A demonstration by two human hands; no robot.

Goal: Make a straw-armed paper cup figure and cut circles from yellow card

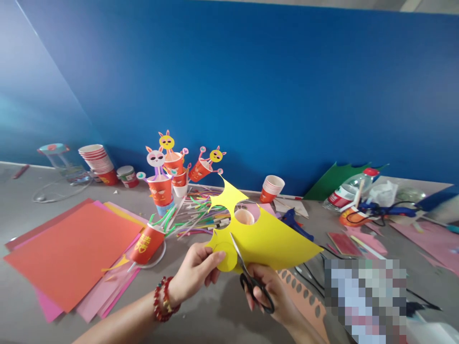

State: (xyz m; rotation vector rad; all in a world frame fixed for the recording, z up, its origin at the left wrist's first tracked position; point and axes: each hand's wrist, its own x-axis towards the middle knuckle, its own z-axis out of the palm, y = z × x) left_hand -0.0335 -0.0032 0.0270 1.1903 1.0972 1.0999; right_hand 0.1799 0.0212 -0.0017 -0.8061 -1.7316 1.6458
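Note:
My left hand (197, 268), with red bead bracelets at the wrist, pinches a sheet of yellow paper (276, 241) at its near left edge. Its thumb lies on a round yellow part (228, 260); whether this circle is fully separate I cannot tell. Curved bites run along the sheet's left and far edges. My right hand (270, 285) has its fingers in the handles of black-handled scissors (244, 268). Their blades point up and left across the yellow paper, beside the circle. Through one curved gap a paper cup (245, 216) shows behind the sheet.
Coloured paper sheets (79, 253) lie at left, by a tipped red cup (147, 244) holding pipe cleaners. Decorated cups (159, 191) stand behind. Cup stacks (96, 162), a blue glue gun (296, 224), a plastic bottle (347, 193) and black cables surround the work.

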